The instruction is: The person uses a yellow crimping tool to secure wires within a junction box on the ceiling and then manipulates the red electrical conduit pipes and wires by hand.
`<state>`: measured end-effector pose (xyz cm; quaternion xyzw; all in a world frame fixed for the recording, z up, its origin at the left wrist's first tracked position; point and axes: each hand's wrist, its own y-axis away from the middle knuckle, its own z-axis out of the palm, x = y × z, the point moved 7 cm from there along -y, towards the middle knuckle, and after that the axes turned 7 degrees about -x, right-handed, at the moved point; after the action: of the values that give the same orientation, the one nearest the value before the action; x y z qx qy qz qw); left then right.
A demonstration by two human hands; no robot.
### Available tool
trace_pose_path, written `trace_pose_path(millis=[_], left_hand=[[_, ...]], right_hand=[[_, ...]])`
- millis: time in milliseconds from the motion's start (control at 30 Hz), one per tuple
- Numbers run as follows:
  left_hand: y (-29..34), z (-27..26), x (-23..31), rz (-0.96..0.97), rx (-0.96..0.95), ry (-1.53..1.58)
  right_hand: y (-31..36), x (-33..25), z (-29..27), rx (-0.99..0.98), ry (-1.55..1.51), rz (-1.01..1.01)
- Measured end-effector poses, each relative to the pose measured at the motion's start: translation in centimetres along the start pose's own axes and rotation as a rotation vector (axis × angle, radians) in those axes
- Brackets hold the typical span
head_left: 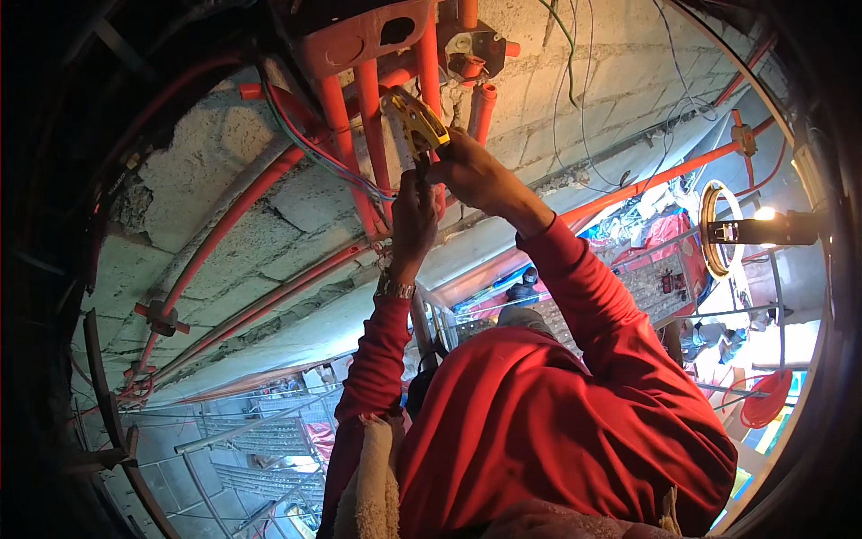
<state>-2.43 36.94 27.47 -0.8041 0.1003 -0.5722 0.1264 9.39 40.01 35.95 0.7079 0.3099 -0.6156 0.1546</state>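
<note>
Both of my arms, in red sleeves, reach up to a cluster of orange-red conduit pipes (368, 117) on a block surface. My right hand (476, 175) is closed around a yellow-and-black hand tool (422, 121) with an oblong opening in its body; its exact kind is unclear. Just below and left of it, my left hand (415, 216), with a metal-banded watch (395, 288) at the wrist, has its fingers closed beside the pipes. Whatever it grips is too small or hidden to name. A red metal box (364, 40) with a cut-out sits above the pipe tops.
Thin coloured wires (314, 157) run beside the pipes on the left. More red conduit (233, 211) with a junction box (162, 317) curves along the blockwork. A lit lamp (763, 216) stands out at the right. Metal scaffold bars (206, 490) and a person (709, 337) appear far below.
</note>
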Motion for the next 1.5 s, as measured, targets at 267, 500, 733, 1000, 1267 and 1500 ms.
trace_pose_path(millis=[267,500,733,1000,1267,1500], left_hand=[[-1.6,1.2,-3.5,0.067,0.003,-0.138],[-2.2,1.5,-4.2,-0.143,-0.11,0.064],[-2.0,2.1,0.0,-0.167,-0.101,0.264],[-2.1,-0.5,-1.1,0.008,0.062,0.071],[-2.5,-1.3,0.3,-0.024,-0.056,-0.02],[1.1,-4.8,8.4,0.045,0.033,-0.329]], right_hand=[[-0.3,0.4,-0.1,-0.041,-0.081,-0.094],[-0.9,0.9,-0.7,-0.02,-0.13,0.01],[-3.7,1.7,-0.8,0.097,0.031,-0.057],[-3.5,3.9,1.4,0.114,-0.178,0.049],[-4.7,4.9,0.6,0.036,-0.186,0.184],[-3.9,3.9,-0.4,0.307,0.216,0.149]])
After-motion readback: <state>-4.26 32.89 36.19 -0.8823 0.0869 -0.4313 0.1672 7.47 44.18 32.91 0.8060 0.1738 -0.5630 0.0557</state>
